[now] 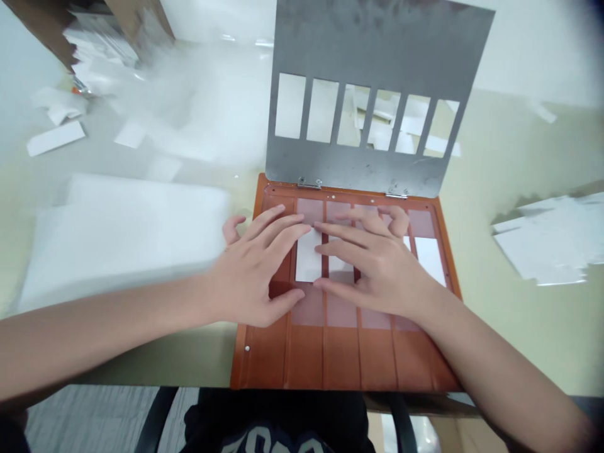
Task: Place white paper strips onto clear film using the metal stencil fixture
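Note:
An orange-brown tray with parallel grooves lies in front of me, and its hinged grey metal plate with several rectangular windows stands raised at the back. Pale translucent strips lie in the grooves, with white rectangular cards on them. My left hand spreads over the left part of the tray, fingertips at the top of the leftmost card. My right hand rests fingers apart across the middle cards, its fingertips reaching the leftmost one. It partly hides the cards beneath. Neither hand grips anything.
Translucent sheets lie to the left. A pile of white cards sits at the right. At the back left are a brown box, clear plastic film and a loose white piece. The table's front edge is close to me.

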The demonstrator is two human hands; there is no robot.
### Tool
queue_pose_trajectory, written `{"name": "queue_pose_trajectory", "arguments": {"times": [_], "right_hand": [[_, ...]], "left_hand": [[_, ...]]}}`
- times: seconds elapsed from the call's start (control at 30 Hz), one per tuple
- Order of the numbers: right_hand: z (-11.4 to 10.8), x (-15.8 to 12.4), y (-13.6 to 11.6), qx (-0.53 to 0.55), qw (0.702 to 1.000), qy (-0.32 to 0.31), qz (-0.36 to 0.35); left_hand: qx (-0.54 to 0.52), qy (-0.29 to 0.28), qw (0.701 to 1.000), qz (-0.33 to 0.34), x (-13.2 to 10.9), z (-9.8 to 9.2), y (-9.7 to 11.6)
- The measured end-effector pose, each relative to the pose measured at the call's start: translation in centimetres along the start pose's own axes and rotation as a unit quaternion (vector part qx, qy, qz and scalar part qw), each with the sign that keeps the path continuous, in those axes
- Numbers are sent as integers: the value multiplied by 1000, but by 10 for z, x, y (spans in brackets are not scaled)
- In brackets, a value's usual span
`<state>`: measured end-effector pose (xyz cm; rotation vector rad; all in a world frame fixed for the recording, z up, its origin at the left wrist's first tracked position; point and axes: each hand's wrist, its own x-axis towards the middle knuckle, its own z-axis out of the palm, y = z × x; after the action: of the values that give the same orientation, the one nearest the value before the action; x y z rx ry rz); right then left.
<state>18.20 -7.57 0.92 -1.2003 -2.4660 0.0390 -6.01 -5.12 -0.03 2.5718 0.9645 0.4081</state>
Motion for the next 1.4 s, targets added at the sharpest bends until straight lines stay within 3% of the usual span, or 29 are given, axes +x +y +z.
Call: {"name": "queue_pose_trajectory", "arguments": {"times": [0.53, 0.63, 0.8, 1.0, 1.1, 1.27, 1.4], "right_hand": [[-1, 1, -1, 2, 1000, -3, 3], [-2, 1, -1, 6, 1000, -4, 3], [-2, 1, -2, 15, 1000, -14, 8], [-1, 0, -1, 14, 1000, -7, 12], [-2, 0, 0, 12, 1000, -1, 7], [-5, -1, 3, 9, 1000, 21, 5], [-5, -2, -1, 29, 1000, -7, 5]], "left_hand": [[12, 5, 1000, 2, 0, 0, 1], [20, 34, 999, 16, -2, 2, 1], [62, 103, 987, 107, -6, 4, -1], [105, 103, 984, 99, -8, 2, 3], [90, 114, 981, 129, -6, 2, 0], [30, 78, 989, 125, -3, 2, -3], [8, 68, 989, 133, -2, 2, -3]]}}
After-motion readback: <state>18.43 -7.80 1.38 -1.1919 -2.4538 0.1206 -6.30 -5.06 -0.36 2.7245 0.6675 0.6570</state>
